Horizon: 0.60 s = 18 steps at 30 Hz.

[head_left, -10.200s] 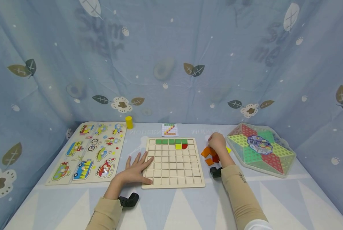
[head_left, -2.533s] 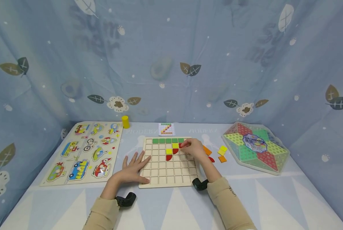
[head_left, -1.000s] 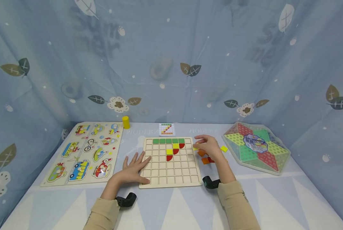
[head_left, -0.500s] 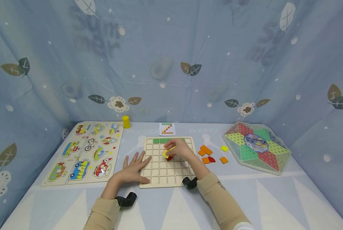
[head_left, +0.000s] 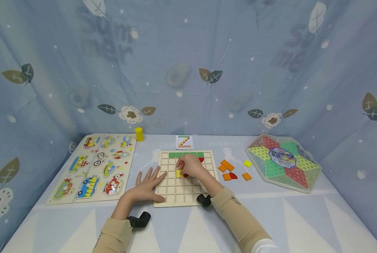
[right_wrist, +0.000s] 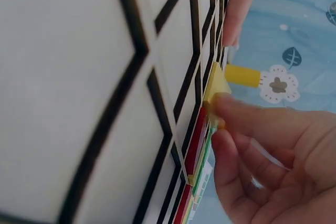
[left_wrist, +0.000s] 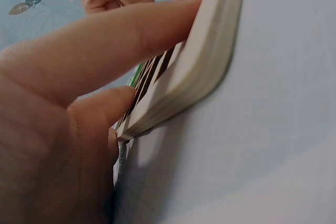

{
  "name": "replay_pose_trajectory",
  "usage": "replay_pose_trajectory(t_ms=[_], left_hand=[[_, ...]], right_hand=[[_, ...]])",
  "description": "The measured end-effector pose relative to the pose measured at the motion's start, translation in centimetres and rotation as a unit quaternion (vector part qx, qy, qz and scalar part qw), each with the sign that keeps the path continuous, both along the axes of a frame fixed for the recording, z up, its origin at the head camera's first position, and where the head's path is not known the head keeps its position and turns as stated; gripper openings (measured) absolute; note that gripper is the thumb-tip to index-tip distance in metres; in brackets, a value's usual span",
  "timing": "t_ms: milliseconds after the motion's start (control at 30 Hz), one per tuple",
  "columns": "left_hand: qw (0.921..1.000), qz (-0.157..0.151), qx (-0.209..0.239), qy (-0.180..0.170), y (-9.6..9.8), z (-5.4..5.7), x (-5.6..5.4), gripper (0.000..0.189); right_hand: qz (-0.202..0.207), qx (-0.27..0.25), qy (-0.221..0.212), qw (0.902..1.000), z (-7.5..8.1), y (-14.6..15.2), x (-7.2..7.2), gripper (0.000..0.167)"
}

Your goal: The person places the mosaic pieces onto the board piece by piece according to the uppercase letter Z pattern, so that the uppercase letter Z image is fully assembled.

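A wooden grid board lies on the table, a row of green square tiles along its top. Spread out, my left hand rests on the board's left edge; in the left wrist view its thumb lies on the rim. Over the grid, my right hand holds a yellow square tile between thumb and curled fingers, at a cell left of a red quarter-circle piece. The right wrist view shows the thumb on the yellow tile. The hand hides other pieces; one red quarter-circle shows beyond it.
Right of the board lie several orange pieces, a red quarter-circle and a yellow tile. A pattern card and yellow cylinder stand behind. A picture puzzle lies left, a star-patterned game box right.
My right hand has carried the yellow tile from the loose pieces to the grid and lowered it at a cell. Earlier, more yellow and red pieces appeared on the board. My left hand stays put.
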<state>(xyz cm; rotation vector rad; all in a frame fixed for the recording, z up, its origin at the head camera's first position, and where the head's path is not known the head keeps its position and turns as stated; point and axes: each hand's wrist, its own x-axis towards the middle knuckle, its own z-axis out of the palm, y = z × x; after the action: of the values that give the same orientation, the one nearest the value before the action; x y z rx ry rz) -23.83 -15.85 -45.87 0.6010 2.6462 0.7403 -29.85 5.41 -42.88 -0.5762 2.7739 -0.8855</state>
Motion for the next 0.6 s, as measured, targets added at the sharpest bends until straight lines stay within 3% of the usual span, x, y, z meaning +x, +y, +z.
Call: replay_pose_trajectory(t_ms=[300,600], left_hand=[[1.0000,-0.001,-0.005,0.003,0.1,-0.1,0.1,0.099],[0.9999,0.004,0.009,0.002,0.0,0.3,0.2,0.098]], right_hand=[[-0.062,-0.073,-0.021,0.9952,0.2,2.0,0.1,0.018],[-0.145,-0.121,-0.023,0.9817,0.9,7.0,0.8,0.018]])
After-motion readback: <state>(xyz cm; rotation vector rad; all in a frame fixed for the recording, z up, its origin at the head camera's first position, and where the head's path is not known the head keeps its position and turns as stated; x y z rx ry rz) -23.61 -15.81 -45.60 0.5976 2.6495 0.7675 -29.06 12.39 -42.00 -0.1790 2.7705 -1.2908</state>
